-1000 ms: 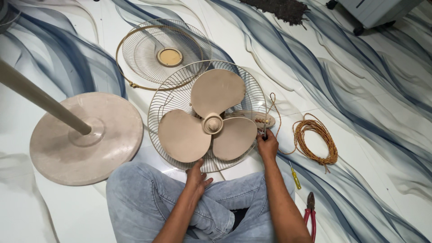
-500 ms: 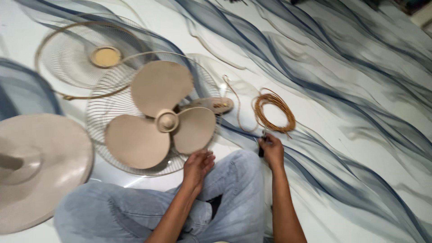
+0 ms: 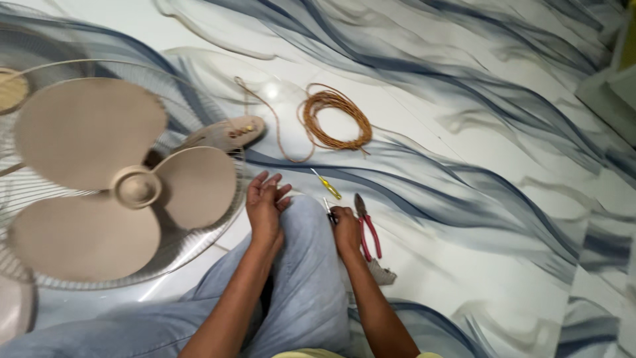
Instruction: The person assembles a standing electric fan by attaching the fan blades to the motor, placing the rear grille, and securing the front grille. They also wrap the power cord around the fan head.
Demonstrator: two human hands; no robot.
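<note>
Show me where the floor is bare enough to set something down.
Bare floor stretches right of the pliers and beyond the wire coil. Crowded: fan on the left, and screwdriver and pliers by the right hand.

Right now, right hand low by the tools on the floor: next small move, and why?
Probably set the dark-handled tool down on the floor beside the red-handled pliers. The right hand grips it low, next to the pliers and the yellow screwdriver, away from the fan. The left hand rests open on the knee, holding nothing.
</note>
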